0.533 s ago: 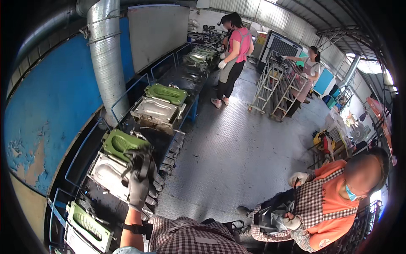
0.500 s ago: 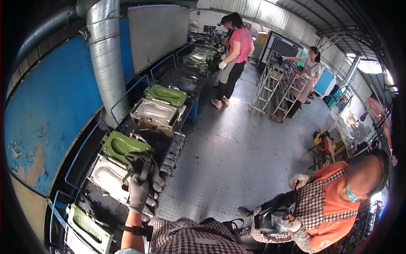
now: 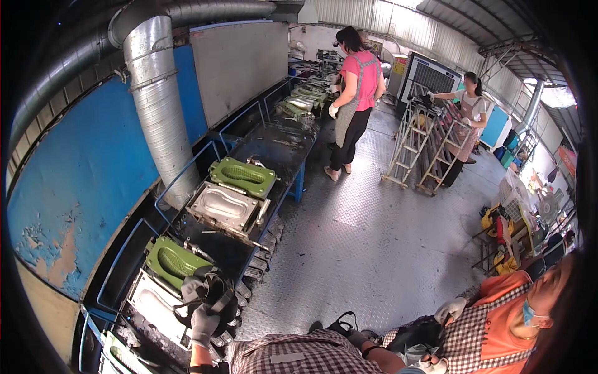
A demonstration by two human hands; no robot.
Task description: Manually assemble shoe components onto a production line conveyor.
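Note:
My left hand (image 3: 204,325), in a grey glove, is closed around a dark strappy shoe upper (image 3: 210,293). The upper overlaps the near right end of an open mould, whose green half (image 3: 173,263) has a sole-shaped hollow and whose silver half (image 3: 156,302) lies nearer me. At the lower middle my right hand (image 3: 357,339), in a dark glove, is partly hidden beside my checked apron (image 3: 293,354). Its fingers are hard to make out. Just left of it shows a black strap loop (image 3: 344,320); whether that hand grips it is unclear.
Another open mould (image 3: 225,202) stands farther along the dark bench (image 3: 274,146). Blue rails (image 3: 187,171) border the bench. At right, a co-worker in orange (image 3: 498,318) holds dark material close by. Two more people stand farther off, one beside metal racks (image 3: 411,146).
My view has shifted. My left hand has moved nearer with the dark upper. My right forearm has come into view at the bottom. The orange-clad co-worker appears lower and farther right.

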